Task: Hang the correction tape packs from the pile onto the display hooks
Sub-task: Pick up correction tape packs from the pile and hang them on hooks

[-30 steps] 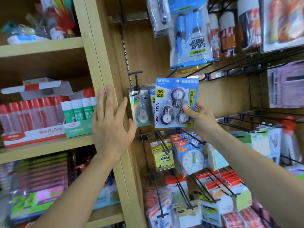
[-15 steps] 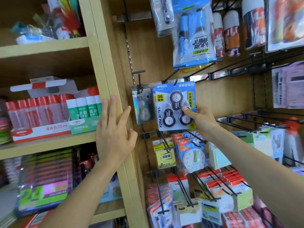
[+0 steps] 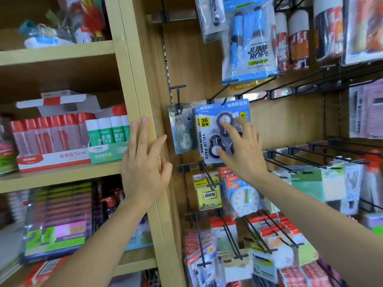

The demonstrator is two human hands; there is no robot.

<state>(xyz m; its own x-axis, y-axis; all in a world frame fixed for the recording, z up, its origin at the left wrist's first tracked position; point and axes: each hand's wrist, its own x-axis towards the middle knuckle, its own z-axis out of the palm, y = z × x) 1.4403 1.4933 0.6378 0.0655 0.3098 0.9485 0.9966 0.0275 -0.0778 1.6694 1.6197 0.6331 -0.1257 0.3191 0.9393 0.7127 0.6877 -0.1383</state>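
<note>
The blue correction tape pack (image 3: 207,139) hangs on the display hook (image 3: 224,101), just beside a clear single pack (image 3: 183,131) — so this one looks to be at the seating step, the right hand (image 3: 242,154) on its face with grip spread, fingers pressing rather than pinching. The left hand (image 3: 145,168) rests flat, grip also spread, against the wooden shelf upright (image 3: 132,79). Next (the pile is out of view) calls for a gentle release, then fetching another pack.

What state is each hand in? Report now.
Left hand: open, flat against the pale wooden shelf upright.
Right hand: open, fingers spread on the blue carded correction tape pack.
</note>
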